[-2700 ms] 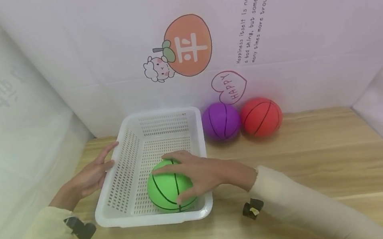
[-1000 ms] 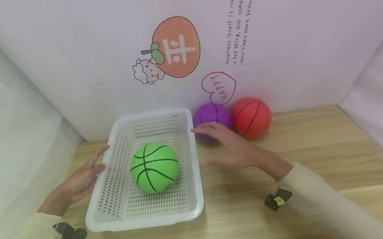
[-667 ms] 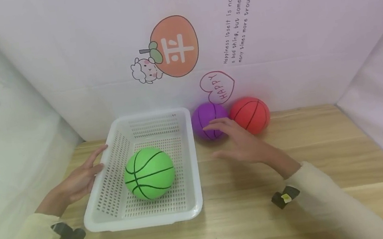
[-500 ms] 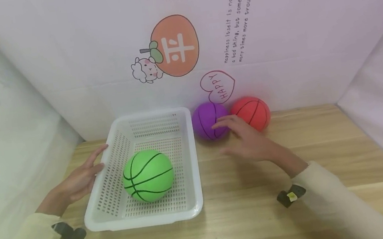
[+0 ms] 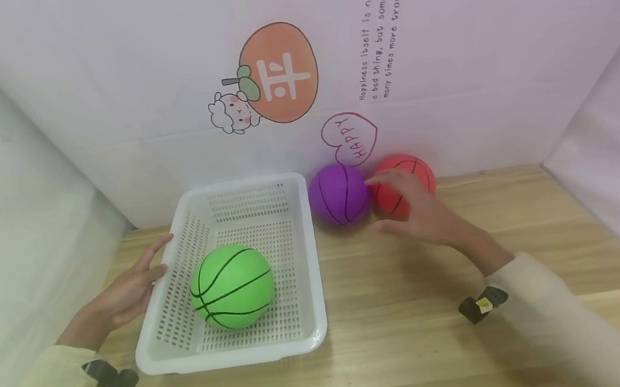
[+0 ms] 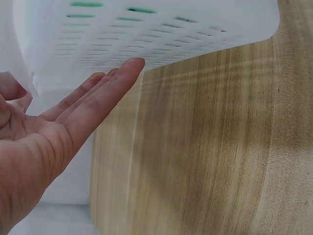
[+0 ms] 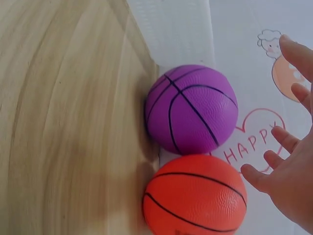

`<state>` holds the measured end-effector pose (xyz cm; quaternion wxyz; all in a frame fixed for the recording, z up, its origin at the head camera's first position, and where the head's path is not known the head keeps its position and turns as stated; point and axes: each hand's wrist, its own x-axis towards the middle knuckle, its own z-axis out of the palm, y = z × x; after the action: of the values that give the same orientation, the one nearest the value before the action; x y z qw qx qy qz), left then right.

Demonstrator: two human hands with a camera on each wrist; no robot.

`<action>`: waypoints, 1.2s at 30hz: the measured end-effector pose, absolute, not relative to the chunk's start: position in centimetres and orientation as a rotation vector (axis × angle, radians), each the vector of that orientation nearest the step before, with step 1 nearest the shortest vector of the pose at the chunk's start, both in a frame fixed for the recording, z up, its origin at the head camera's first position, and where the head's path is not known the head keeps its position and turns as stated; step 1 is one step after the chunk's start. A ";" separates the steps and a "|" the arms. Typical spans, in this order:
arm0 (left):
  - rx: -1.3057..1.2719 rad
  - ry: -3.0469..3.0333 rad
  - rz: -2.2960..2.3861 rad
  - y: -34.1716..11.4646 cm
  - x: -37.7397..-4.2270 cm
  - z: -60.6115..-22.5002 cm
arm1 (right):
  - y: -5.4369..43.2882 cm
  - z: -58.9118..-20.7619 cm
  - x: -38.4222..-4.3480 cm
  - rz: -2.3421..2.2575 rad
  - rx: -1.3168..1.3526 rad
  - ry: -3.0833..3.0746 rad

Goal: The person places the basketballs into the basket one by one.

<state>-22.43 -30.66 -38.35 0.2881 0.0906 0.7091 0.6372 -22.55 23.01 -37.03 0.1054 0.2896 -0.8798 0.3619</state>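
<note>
A white perforated plastic basket stands on the table at centre left. Inside it, toward the front left, lies a green mini basketball. My left hand touches the basket's left side; in the left wrist view its fingers extend straight along the outer wall. Against the back wall, right of the basket, a purple mini basketball sits beside a red one. My right hand hovers in front of the red ball, partly covering it, fingers spread. The right wrist view shows a gap between that hand and both balls.
A wood-grain table carries everything. White printed sheeting rises behind it, with more sheeting at the left and on the right. Dark wrist devices are strapped at both sleeves.
My right hand has let go of the green ball, left the basket and moved right past the purple ball to the red one. The green ball has rolled left. The left hand keeps its place.
</note>
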 end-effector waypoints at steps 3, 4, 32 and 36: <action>0.253 1.888 1.702 -30.7 -22.4 -38.3 | 23.7 -36.9 -22.8 1.069 0.826 -2.591; 0.258 1.887 1.701 -30.7 -22.4 -38.3 | 24.0 -36.9 -22.9 1.077 0.821 -2.584; 0.255 1.842 1.722 -30.7 -22.7 -38.5 | 28.6 -37.0 -23.2 1.460 0.364 -2.649; 0.245 1.853 1.718 -30.7 -22.6 -38.3 | 29.4 -37.0 -23.2 1.460 0.346 -2.660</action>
<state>-22.63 -30.71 -38.35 0.2968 0.0922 0.6970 0.6462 -23.24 29.44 -36.97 0.0438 0.1133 -0.8702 0.4775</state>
